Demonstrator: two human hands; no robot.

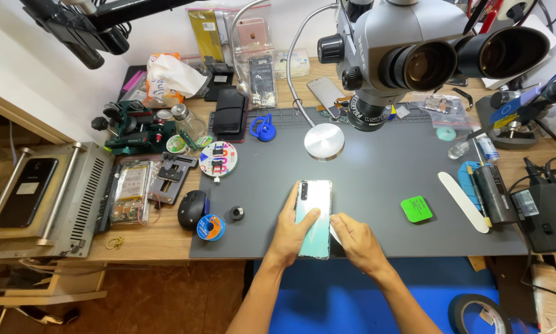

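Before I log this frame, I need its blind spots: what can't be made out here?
Head view only:
- The thin pale tool at the phone: mostly hidden by the right hand.
- Phone's left edge: covered by the left hand.
- Tape roll: cut off by the bottom edge.
- Parts under the microscope: hidden.

One head-worn camera looked steeply down from close above the grey work mat [383, 185], microscope [402, 55] crowding the upper right.

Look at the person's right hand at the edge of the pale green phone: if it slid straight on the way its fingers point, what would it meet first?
The right hand points up-left, so it would probably meet the pale green glass-backed smartphone first, then the left hand's thumb lying on it.
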